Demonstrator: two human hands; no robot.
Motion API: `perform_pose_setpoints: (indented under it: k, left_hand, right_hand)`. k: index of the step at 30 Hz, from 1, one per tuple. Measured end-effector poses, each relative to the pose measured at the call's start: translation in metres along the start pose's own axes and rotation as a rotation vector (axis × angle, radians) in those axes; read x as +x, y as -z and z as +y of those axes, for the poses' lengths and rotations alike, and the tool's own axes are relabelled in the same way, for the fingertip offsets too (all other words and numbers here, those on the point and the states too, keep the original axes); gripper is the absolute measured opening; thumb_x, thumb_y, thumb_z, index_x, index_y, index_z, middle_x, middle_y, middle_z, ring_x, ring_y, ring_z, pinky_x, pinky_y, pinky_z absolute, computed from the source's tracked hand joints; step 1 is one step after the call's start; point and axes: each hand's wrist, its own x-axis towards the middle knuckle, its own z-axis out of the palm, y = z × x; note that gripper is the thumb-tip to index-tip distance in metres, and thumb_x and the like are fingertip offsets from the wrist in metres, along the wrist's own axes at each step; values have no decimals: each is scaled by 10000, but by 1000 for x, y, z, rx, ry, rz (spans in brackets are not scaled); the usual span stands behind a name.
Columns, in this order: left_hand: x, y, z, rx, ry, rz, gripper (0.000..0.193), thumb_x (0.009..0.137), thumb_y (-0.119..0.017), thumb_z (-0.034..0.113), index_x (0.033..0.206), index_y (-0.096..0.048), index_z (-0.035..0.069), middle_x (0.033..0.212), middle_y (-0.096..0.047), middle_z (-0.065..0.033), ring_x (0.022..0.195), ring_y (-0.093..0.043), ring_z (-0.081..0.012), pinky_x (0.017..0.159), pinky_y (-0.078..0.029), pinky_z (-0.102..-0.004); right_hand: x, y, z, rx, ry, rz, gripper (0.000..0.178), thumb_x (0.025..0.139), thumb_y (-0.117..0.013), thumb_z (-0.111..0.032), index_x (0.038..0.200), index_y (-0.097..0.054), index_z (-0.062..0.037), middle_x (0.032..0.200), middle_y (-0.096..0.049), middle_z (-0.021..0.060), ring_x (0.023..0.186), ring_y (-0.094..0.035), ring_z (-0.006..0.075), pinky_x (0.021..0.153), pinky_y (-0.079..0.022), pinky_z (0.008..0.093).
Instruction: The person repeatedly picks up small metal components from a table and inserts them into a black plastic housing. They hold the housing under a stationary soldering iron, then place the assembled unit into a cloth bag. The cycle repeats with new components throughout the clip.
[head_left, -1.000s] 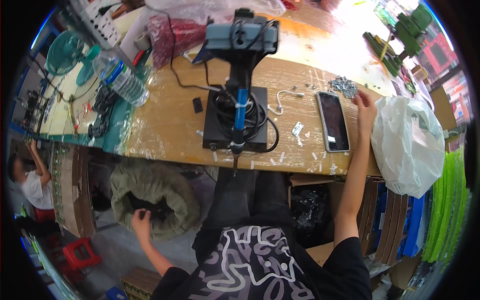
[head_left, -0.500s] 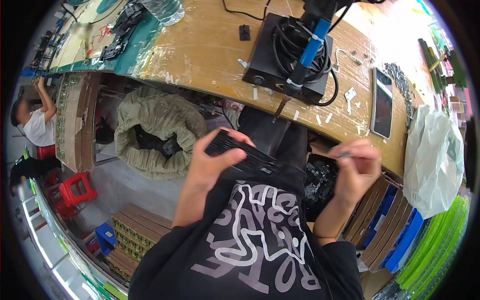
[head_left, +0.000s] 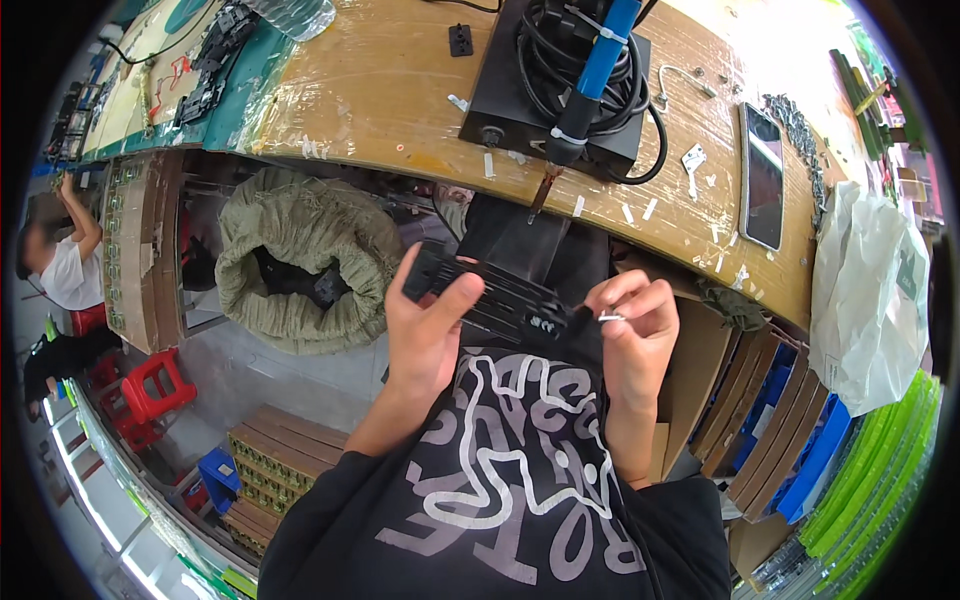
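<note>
The right hand (head_left: 640,325) has just come in toward the left hand (head_left: 425,325), bringing a small silvery metal piece (head_left: 611,318) to the right-hand end of a long black part (head_left: 510,300). For the work in hand, this sets the two items side by side in front of the body, just off the near edge of the desk (head_left: 360,90). The left grip pinches the black part near its left end, thumb on the upper face and fingers behind; blur hides whether it is one piece or several lying together. The right grip is pressed together on the metal piece between thumb and fingertips, but whether that piece touches the black part cannot be told. Half a second ago the right hand was well apart, out by the desk's near edge toward its right corner, while the left already held the black part. A second ago the right hand was reaching over the desk to the pile of metal pieces (head_left: 795,140) beside the phone (head_left: 763,175), and the left hung low by the mouth of the sack (head_left: 300,320). The pile and the phone remain on the right side of the desk, and the blue-handled soldering iron (head_left: 605,60) still points its tip out past the near edge.
</note>
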Motion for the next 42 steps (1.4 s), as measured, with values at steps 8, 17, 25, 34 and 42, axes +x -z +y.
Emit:
perform_pose_setpoints:
  k: [8,17,25,34,42]
  left_hand:
    - [-8,-5,-5,-170,-132,-7,264,740,-620,4,904,-417,45,872,-536,-82,780,-543,-124,705,-454,-261]
    - [-9,-4,-11,-112,-181,-210,383,730,-651,79,788,-273,92,852,-526,-138,820,-577,-266,754,-481,-372]
    - [-9,-4,-14,-130,-181,-250,363,722,-657,77,778,-299,95,823,-537,-127,829,-583,-316,748,-496,-422]
    - [-5,-7,-21,-91,-162,-526,300,696,-644,-31,826,-396,78,867,-541,-130,893,-563,-289,806,-468,-398]
    - [8,13,-37,-32,753,-707,394,844,-480,328,1044,-461,-11,915,-539,-77,830,-523,-116,690,-416,-219]
  right_hand:
    - [6,-4,-2,-39,45,31,208,641,-669,56,748,-517,-36,957,-530,131,803,-537,176,718,-459,306]
    - [8,-11,-2,45,-1,51,207,672,-614,100,712,-463,-35,828,-525,125,750,-560,181,697,-486,302]
    - [6,-13,0,115,24,71,188,702,-581,91,739,-442,-30,803,-522,126,742,-569,201,705,-504,344]
    - [5,-11,-5,109,130,121,200,714,-593,46,755,-416,-38,747,-506,116,668,-538,203,668,-503,373]
    - [5,3,0,123,111,-185,323,596,-715,43,707,-435,-76,689,-587,108,772,-577,261,956,-277,506]
